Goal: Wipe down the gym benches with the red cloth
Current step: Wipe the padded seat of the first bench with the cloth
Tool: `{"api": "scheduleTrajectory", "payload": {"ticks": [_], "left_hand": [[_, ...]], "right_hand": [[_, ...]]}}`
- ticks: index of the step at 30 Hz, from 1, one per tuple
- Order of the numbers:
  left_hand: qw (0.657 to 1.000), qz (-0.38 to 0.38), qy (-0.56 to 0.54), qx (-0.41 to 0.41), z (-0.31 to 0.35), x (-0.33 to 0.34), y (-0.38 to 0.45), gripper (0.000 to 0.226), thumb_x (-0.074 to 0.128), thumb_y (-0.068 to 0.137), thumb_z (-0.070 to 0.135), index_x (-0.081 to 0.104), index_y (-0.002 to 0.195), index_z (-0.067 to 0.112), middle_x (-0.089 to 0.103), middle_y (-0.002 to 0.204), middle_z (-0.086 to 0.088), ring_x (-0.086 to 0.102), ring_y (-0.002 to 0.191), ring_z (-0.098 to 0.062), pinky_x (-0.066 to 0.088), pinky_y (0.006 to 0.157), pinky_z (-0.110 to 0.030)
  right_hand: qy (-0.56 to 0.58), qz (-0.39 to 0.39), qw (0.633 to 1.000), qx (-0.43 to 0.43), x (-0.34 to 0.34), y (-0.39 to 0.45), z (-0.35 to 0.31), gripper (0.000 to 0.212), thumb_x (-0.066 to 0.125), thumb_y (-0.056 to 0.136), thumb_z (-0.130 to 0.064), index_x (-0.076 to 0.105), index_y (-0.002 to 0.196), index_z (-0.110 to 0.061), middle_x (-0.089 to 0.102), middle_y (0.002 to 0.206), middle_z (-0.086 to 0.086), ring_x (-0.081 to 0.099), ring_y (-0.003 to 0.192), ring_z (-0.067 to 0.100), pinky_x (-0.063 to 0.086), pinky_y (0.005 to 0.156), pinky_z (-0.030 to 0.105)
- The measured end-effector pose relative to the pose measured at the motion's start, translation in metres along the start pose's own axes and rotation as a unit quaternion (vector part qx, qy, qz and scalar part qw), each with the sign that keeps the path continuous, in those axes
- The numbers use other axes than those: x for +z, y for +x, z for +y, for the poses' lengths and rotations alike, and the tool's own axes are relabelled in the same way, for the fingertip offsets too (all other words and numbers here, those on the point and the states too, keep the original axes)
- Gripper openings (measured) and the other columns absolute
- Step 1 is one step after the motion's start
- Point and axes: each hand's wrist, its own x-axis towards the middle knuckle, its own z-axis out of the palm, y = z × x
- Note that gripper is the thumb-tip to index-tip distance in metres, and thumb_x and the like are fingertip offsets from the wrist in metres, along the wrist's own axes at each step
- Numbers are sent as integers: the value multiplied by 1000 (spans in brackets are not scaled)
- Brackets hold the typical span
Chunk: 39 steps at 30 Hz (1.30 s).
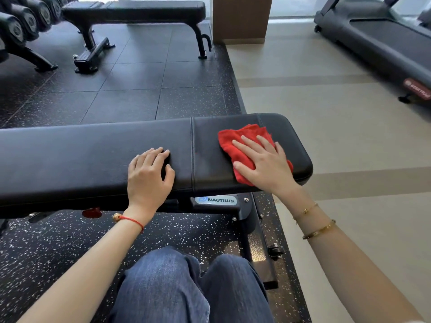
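Observation:
A black padded gym bench [70,159] runs across the middle of the view in front of my knees. On its right end pad lies the folded red cloth [235,145]. My right hand [263,162] lies flat on the cloth with straight, spread fingers pressing it onto the pad. My left hand [149,176] rests on the bench's longer pad just left of the seam, fingers loosely bent, holding nothing. A second black bench [144,10] stands at the far side of the rubber floor.
A dumbbell rack [21,29] lines the far left. A treadmill [377,38] stands at the far right on the pale floor, and a brown pillar [241,19] rises behind the far bench. The near bench's frame and foot [261,248] stand beside my right knee.

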Motion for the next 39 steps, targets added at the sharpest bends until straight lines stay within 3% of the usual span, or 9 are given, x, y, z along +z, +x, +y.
{"api": "scheduleTrajectory", "payload": {"ticks": [4, 8, 15, 19, 27, 32, 39], "left_hand": [[1000, -2, 7, 1, 1, 1, 1, 34, 55, 94, 22, 65, 125, 12, 63, 133, -6, 55, 127, -26, 38, 111, -49], [1000, 5, 4, -3, 0, 2, 1, 35, 53, 92, 25, 66, 122, 14, 65, 130, -4, 56, 125, -25, 39, 110, -47], [1000, 12, 2, -1, -1, 2, 1, 34, 54, 90, 25, 68, 120, 15, 66, 129, -3, 58, 123, -25, 39, 108, -46], [1000, 8, -4, 3, -2, 0, 1, 34, 55, 91, 24, 67, 122, 15, 65, 130, -4, 57, 125, -25, 39, 110, -46], [1000, -4, 7, 5, -3, 4, 1, 34, 57, 94, 21, 65, 126, 13, 63, 134, -6, 54, 128, -26, 37, 113, -48], [1000, 2, 16, 7, -3, 3, 2, 33, 55, 93, 23, 66, 123, 13, 64, 131, -5, 56, 125, -25, 38, 111, -47], [1000, 12, 18, 8, -5, 5, 3, 36, 49, 92, 29, 66, 122, 17, 65, 129, -1, 56, 123, -21, 39, 109, -44]], "right_hand": [[13, -24, 998, 55, 0, 44, -3, 51, 36, 94, -53, 27, 145, -52, 21, 158, -21, 15, 148, 21, 14, 116, 54], [19, -35, 998, 51, 7, 72, -31, 50, 35, 96, -46, 30, 146, -46, 22, 159, -17, 20, 145, 24, 16, 115, 52], [28, -15, 996, -84, 25, 35, -97, 53, 44, 92, -47, 36, 145, -44, 30, 156, -16, 27, 142, 23, 24, 112, 45], [25, 23, 991, -131, 24, -8, -77, 56, 49, 88, -41, 40, 143, -42, 37, 152, -16, 34, 137, 20, 29, 109, 40], [33, 84, 994, 61, -3, 7, 32, 46, 50, 92, -31, 49, 139, -35, 44, 149, -9, 36, 136, 23, 29, 112, 43], [47, 63, 991, 112, -4, 69, 31, 45, 44, 94, -33, 48, 140, -33, 40, 152, -6, 32, 138, 25, 24, 115, 44], [15, 10, 1000, -23, 12, 84, -45, 51, 47, 93, -40, 43, 143, -35, 38, 153, -10, 31, 139, 22, 27, 110, 39]]}}
